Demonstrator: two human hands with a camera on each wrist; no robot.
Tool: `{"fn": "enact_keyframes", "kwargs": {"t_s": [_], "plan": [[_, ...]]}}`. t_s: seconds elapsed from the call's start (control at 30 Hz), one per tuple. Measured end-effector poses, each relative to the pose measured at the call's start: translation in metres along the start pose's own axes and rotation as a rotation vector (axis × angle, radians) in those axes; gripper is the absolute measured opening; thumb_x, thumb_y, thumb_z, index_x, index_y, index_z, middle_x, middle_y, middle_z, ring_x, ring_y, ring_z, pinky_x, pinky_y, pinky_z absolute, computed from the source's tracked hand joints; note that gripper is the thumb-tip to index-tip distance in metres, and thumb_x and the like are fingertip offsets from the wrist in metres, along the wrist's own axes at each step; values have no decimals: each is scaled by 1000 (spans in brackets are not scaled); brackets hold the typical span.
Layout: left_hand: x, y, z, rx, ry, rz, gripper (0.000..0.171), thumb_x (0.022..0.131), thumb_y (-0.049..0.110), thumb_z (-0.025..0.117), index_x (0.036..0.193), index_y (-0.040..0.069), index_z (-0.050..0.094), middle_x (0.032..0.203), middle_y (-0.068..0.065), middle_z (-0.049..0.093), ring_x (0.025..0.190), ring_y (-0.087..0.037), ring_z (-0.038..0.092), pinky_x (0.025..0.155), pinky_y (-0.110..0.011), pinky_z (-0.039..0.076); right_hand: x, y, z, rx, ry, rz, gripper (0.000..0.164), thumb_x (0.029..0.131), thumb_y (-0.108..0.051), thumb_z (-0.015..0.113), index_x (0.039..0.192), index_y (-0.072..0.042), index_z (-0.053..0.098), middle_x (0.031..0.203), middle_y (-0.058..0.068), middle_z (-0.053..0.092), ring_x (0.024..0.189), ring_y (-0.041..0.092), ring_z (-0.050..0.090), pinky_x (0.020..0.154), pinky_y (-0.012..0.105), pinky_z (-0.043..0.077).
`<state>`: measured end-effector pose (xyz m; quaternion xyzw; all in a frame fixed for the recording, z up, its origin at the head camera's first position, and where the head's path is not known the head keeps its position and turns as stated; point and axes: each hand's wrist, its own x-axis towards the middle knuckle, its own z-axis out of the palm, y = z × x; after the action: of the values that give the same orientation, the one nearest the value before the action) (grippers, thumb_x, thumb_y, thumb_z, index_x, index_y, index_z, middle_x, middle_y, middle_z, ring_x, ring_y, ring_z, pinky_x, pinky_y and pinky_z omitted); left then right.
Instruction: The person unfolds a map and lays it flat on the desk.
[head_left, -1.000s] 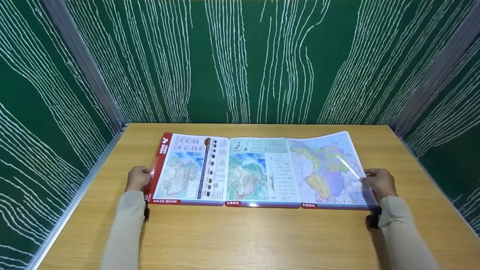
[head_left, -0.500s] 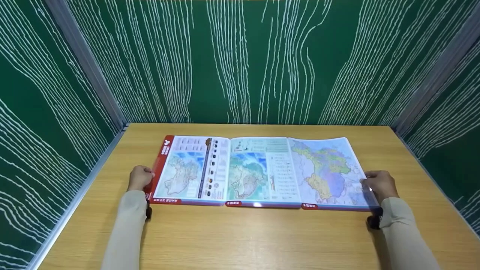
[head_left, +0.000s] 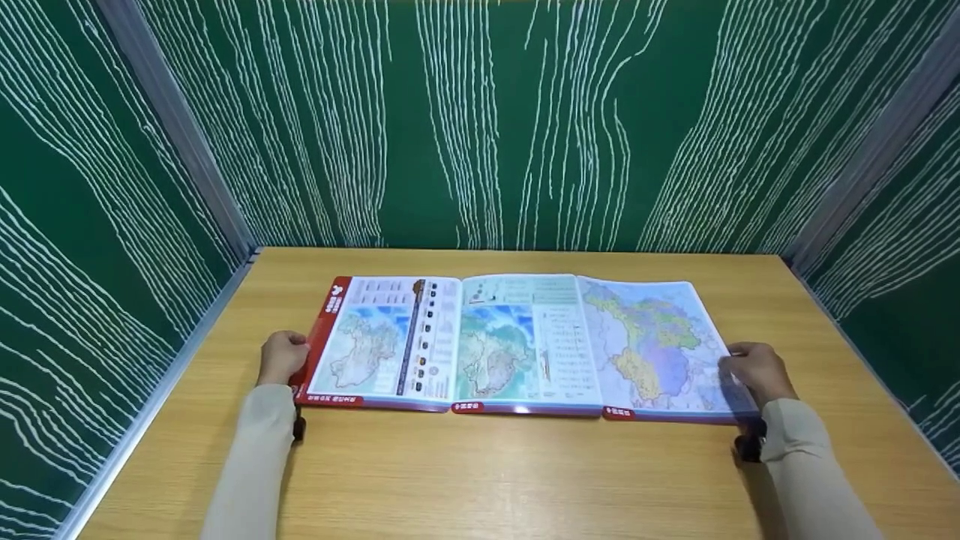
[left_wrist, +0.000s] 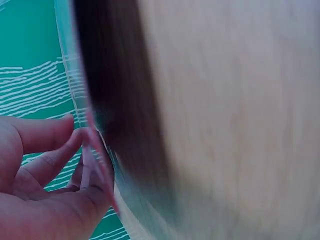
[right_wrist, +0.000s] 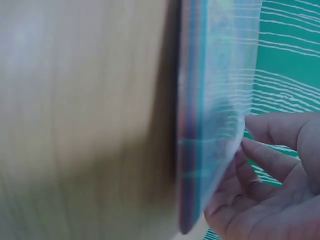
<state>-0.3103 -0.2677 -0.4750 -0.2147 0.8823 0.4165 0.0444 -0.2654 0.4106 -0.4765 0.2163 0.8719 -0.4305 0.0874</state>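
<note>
A long laminated map (head_left: 495,352) with three panels and two creases lies spread across the table in the head view, red strip at its left end. My left hand (head_left: 283,358) holds that red end; the left wrist view shows the fingers (left_wrist: 47,162) at the thin sheet's edge, some behind it. At the opposite end, my right hand (head_left: 759,369) grips the map's right edge. In the right wrist view the thumb (right_wrist: 280,129) meets the sheet's edge while other fingers reach beneath it. A shadow runs along the near edge there.
The wooden table (head_left: 487,480) extends on all sides of the map. Green panels with white wavy lines (head_left: 517,127) enclose it at the back and both sides, with grey posts (head_left: 862,150) at the corners. A dark wrist camera (head_left: 750,444) sits on the right wrist.
The map's far corners have come down and its outer panels lie flatter. The bright glare streak on the right panel is gone. Both hands keep their hold, nearly in place.
</note>
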Motion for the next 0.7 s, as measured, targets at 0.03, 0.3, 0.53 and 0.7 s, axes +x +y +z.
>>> {"fn": "enact_keyframes", "kwargs": {"t_s": [0.03, 0.3, 0.53, 0.7], "plan": [[-1, 1, 0, -16, -10, -12, 38, 98, 10, 46, 131, -7, 49, 129, -27, 52, 117, -36, 52, 102, -50, 43, -1, -1, 0, -5, -14, -8, 60, 93, -13, 51, 141, 15, 31, 139, 35, 39, 115, 37, 47, 93, 47, 46], [-6, 8, 4, -2, -38, 78, 46, 100, 19, 42, 141, -4, 40, 140, -27, 45, 125, -40, 47, 105, -56, 39, -6, -13, -5, -18, -155, -74, 74, 102, -38, 35, 150, 7, 1, 151, 39, 12, 136, 50, 24, 110, 61, 28], [-15, 24, 10, 99, -2, 247, 59, 104, 29, 35, 152, 0, 16, 157, -26, 17, 145, -43, 17, 116, -60, 18, -22, -28, -3, -94, -139, -298, 87, 98, -60, 23, 151, 6, 4, 150, 40, 14, 135, 57, 21, 105, 68, 27], [-27, 41, 19, 261, 87, 313, 62, 104, 36, 32, 155, 9, 8, 159, -25, 4, 144, -50, 4, 110, -71, -5, -34, -44, 8, -146, -62, -372, 83, 98, -60, 21, 153, 0, 4, 153, 36, 12, 137, 57, 16, 105, 71, 22]]}}
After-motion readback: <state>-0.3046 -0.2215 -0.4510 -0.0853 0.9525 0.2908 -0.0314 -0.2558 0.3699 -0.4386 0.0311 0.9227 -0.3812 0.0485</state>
